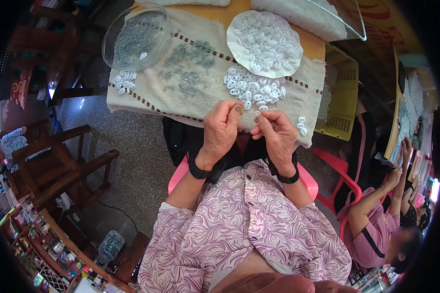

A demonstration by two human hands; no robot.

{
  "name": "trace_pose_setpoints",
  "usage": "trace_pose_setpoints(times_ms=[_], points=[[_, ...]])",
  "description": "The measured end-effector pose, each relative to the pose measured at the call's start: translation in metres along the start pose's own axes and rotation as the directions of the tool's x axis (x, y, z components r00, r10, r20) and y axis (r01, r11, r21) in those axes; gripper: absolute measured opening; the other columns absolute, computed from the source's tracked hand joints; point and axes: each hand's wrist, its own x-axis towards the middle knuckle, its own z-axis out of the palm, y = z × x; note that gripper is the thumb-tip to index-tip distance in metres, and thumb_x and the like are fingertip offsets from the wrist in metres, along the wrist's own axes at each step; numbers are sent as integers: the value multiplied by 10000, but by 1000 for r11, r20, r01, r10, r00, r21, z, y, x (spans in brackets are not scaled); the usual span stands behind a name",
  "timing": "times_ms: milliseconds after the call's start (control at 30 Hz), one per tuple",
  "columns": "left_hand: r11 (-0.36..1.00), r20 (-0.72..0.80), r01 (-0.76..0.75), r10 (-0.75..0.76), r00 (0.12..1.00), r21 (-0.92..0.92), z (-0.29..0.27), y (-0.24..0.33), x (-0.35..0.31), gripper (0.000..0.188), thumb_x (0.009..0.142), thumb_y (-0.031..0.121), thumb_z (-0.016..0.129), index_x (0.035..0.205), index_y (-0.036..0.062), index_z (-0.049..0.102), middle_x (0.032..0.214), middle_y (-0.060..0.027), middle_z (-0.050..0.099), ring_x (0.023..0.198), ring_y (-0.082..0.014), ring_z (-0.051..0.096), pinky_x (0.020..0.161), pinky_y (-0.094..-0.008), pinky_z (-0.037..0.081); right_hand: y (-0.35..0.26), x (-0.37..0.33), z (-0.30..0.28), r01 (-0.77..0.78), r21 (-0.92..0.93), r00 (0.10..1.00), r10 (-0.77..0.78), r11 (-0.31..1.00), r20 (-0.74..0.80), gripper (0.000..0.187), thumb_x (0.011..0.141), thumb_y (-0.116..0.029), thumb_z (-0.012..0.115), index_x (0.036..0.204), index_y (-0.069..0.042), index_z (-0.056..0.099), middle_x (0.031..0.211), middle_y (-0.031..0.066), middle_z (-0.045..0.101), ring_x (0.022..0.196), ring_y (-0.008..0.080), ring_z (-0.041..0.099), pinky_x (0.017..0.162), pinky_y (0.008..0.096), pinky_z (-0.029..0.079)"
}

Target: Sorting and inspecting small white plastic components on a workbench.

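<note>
Both my hands are just over the near edge of a beige cloth (200, 105), fingertips close together. My left hand (221, 132) is closed, thumb against index finger; what it pinches, if anything, cannot be made out. In my right hand (277, 139), thumb and fingers pinch a small white plastic piece (257, 114), mostly covered by the fingers. Just beyond lies a heap of white oval plastic pieces (253, 88) with two holes each. More of them fill a white scallop-edged plate (297, 54). Small grey metal parts (188, 80) are spread on the cloth at left.
A clear round bowl (106, 49) of grey metal parts stands at far left, with a few white pieces (124, 81) below it. Several white pieces (302, 126) sit by the cloth's right edge. A yellow crate (341, 122) is to the right. Another person (371, 227) sits at far right.
</note>
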Motion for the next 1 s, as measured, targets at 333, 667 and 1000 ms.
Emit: trace_pose_setpoints(times_ms=[333, 667, 1000], points=[[586, 169, -525, 553, 816, 617, 6, -5, 11, 233, 754, 14, 676, 979, 34, 617, 849, -114, 528, 763, -293, 573, 628, -386, 475, -1, 4, -7, -27, 49, 998, 30, 998, -52, 104, 894, 5, 596, 987, 51, 603, 783, 78, 648, 619, 108, 640, 515, 206, 522], [474, 281, -528, 497, 821, 705, 6, -5, 9, 296, 747, 53, 698, 1034, 78, 630, 851, -98, 512, 771, -282, 567, 627, -383, 475, -3, 1, -8, -33, 48, 998, 35, 998, -43, 113, 892, 5, 597, 996, 48, 608, 761, 64, 646, 613, 100, 639, 508, 201, 520], [542, 258, -490, 449, 856, 682, 3, -4, 9, 253, 760, 32, 676, 1007, 62, 637, 852, -109, 520, 797, -302, 570, 643, -388, 480, -4, -2, -6, -15, 33, 999, 16, 999, -47, 108, 893, 2, 598, 989, 51, 609, 758, 70, 651, 610, 97, 634, 510, 201, 519]])
